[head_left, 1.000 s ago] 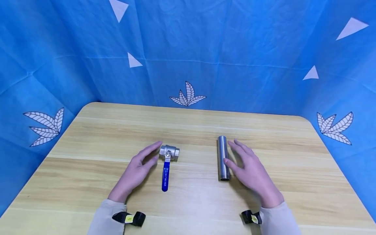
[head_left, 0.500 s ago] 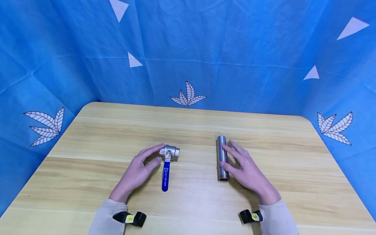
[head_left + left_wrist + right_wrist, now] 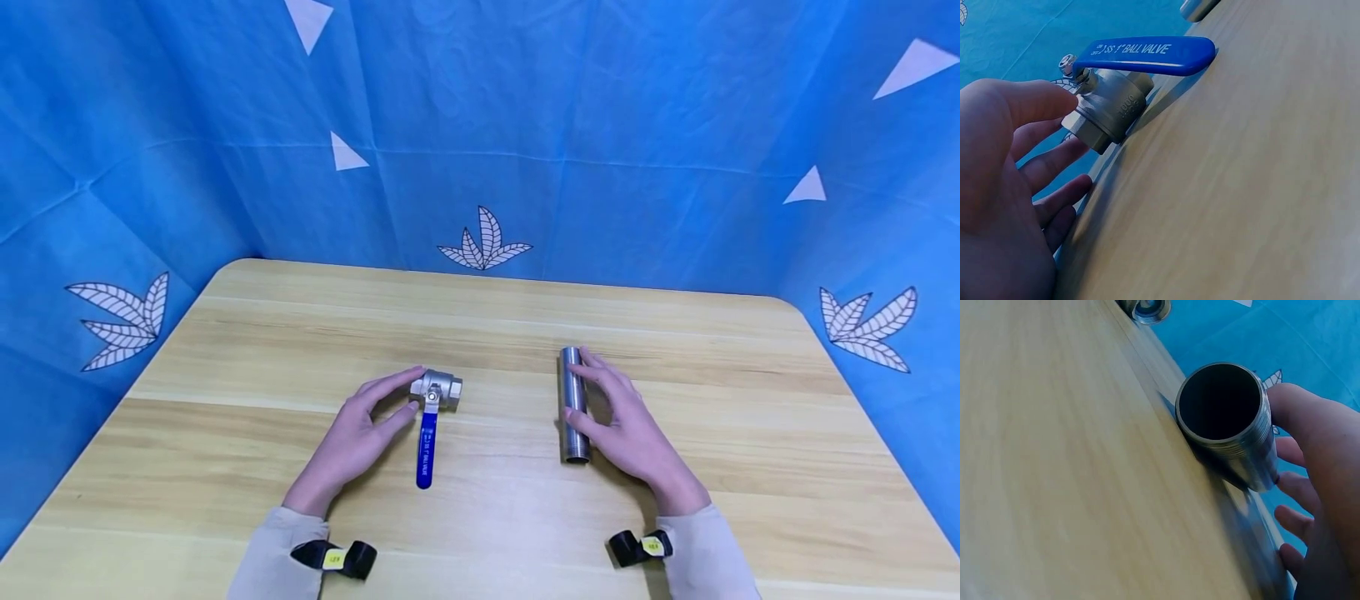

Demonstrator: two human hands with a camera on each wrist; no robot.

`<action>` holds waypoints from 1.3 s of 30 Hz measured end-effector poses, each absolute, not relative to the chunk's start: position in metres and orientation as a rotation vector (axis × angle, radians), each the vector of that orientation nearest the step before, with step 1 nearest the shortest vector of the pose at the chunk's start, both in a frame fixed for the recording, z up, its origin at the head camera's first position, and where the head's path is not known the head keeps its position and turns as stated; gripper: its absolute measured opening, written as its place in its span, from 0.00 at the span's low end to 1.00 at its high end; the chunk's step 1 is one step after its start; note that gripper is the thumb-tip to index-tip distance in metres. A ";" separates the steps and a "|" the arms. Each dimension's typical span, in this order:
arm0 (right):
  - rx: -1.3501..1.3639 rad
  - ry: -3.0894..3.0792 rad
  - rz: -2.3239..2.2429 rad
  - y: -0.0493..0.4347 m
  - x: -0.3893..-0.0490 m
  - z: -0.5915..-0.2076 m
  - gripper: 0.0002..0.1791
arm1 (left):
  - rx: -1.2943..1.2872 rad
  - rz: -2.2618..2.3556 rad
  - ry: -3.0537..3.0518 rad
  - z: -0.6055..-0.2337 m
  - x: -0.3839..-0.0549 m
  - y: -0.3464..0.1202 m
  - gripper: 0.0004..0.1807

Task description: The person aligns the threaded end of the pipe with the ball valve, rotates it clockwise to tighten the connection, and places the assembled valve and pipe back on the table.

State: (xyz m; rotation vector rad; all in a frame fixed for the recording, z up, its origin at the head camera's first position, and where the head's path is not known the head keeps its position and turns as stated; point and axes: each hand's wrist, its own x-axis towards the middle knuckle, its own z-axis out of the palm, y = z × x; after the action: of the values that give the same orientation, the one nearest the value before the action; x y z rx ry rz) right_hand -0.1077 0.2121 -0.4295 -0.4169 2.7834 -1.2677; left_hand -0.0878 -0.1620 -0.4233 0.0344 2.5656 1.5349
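Observation:
A steel ball valve (image 3: 437,387) with a blue lever handle (image 3: 426,448) lies left of the middle of the table. My left hand (image 3: 362,432) pinches the valve's left end, thumb in front and fingers behind. In the left wrist view the thumb tip meets the hexagonal end of the valve body (image 3: 1110,106). A short steel pipe (image 3: 572,392) lies lengthwise to the right. Thumb and fingers of my right hand (image 3: 621,425) hold it from its right side. The right wrist view looks into the pipe's open threaded end (image 3: 1225,434), with some fingers partly hidden behind it.
Both things rest on a pale wooden table (image 3: 495,517) with rounded far corners. A blue cloth (image 3: 465,100) with white triangles and leaf patterns hangs around its back and sides. Black straps with small cameras (image 3: 360,560) sit on both wrists.
My right hand has moved left onto the pipe, its fingers now over it. My left fingers have come in to the valve's end. Valve and pipe stay in place on the table.

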 end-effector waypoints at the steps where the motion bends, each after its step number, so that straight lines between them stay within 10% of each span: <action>1: -0.418 2.786 -1.263 0.212 -0.108 -0.430 0.36 | 0.036 1.536 2.567 -0.423 -0.088 -0.162 0.26; 39: -0.572 2.879 -1.139 0.215 -0.116 -0.429 0.38 | 0.253 1.504 2.793 -0.431 -0.093 -0.150 0.38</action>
State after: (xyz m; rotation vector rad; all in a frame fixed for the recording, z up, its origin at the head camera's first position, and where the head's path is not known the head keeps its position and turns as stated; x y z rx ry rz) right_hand -0.1161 0.2147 -0.4293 -0.5725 2.8790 -1.1385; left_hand -0.0929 -0.1504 -0.4305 0.2529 2.7931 1.5045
